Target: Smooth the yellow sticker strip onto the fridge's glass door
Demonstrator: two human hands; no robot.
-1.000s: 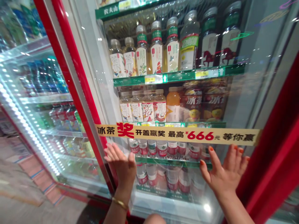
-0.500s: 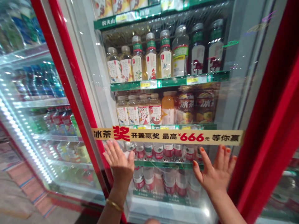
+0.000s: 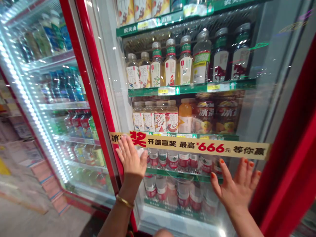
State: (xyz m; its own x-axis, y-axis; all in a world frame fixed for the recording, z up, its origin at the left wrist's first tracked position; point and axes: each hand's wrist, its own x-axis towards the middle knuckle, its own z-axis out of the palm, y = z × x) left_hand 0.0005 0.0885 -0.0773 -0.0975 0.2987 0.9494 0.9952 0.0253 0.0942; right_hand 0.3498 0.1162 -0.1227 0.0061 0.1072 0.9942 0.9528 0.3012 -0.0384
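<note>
A yellow promotional strip [image 3: 187, 146] runs across the glass door [image 3: 195, 214] of a red-framed drinks fridge. My left hand [image 3: 132, 158] is held up flat at the strip's left end, fingers outstretched, and covers one of the printed characters. My right hand [image 3: 235, 184] is raised below the strip's right end with its fingers spread; both hands hold nothing. Whether either palm presses on the glass I cannot tell. Behind the door stand rows of drinks, among them an orange juice bottle [image 3: 185, 115] and water bottles with red labels [image 3: 172, 161].
To the left stands a second lit fridge [image 3: 74, 128] full of bottles, with a red frame post [image 3: 95, 65] between the two. Stacked boxes [image 3: 50, 184] sit on the floor at the lower left. A red frame [image 3: 293, 158] borders the right side.
The view has shifted left, so the fridge sits further right in the picture. My left hand is higher against the strip and now overlaps its lettering. The right hand stays spread below the strip.
</note>
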